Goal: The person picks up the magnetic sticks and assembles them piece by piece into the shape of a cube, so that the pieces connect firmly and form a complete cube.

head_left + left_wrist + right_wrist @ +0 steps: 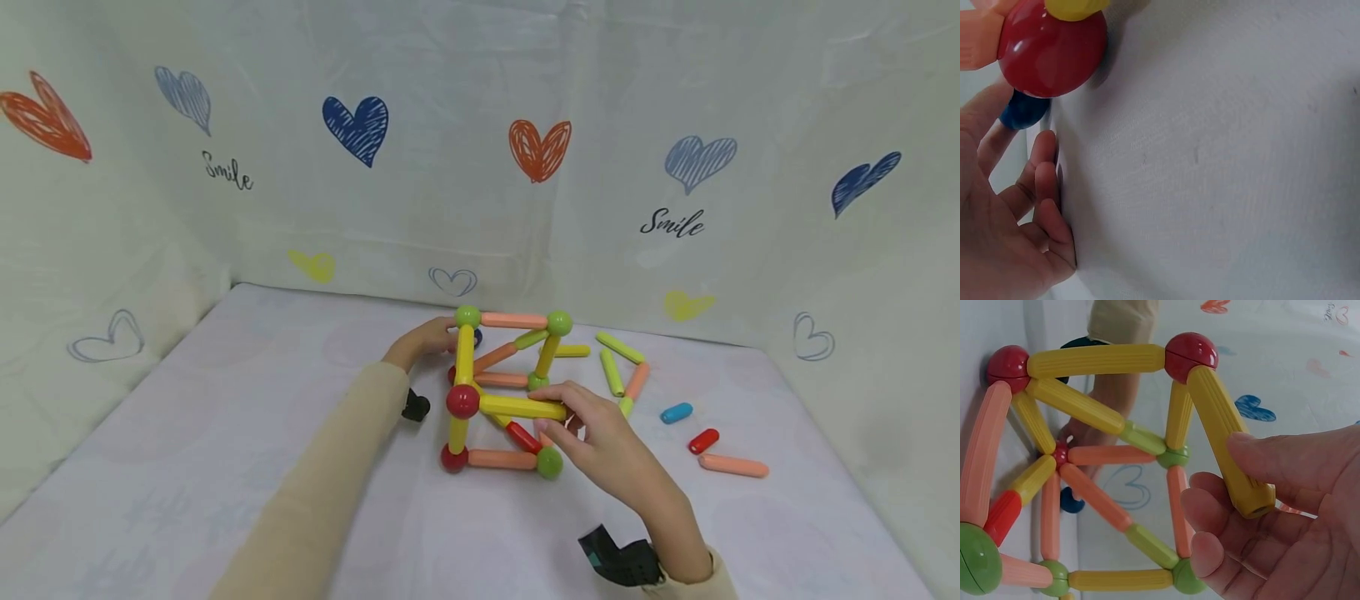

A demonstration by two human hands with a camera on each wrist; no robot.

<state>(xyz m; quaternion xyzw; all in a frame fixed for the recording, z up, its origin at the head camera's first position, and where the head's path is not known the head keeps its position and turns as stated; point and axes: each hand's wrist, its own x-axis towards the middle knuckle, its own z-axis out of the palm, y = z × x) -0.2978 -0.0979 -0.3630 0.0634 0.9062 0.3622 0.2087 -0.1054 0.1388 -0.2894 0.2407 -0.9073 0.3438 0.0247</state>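
A frame of coloured magnetic sticks and balls stands at the table's middle. My right hand (pixel 600 437) pinches the free end of a yellow stick (pixel 1225 434) between thumb and fingers. That stick's other end meets the upper red ball (pixel 462 402) of the frame. Behind the frame's left side, my left hand (pixel 426 340) reaches down near the tabletop. Its thumb and index finger pinch a blue ball (pixel 1024 111), while the other fingers curl loosely. A lower red ball (pixel 1054 47) of the frame is close above these fingers. Green balls (pixel 559 323) form other corners.
Loose sticks lie to the right: light green ones (pixel 611 372), a blue one (pixel 677 413), a red one (pixel 703 441) and an orange one (pixel 733 466). A yellow stick (pixel 573 351) lies behind the frame. A white printed curtain (pixel 450 217) borders the table.
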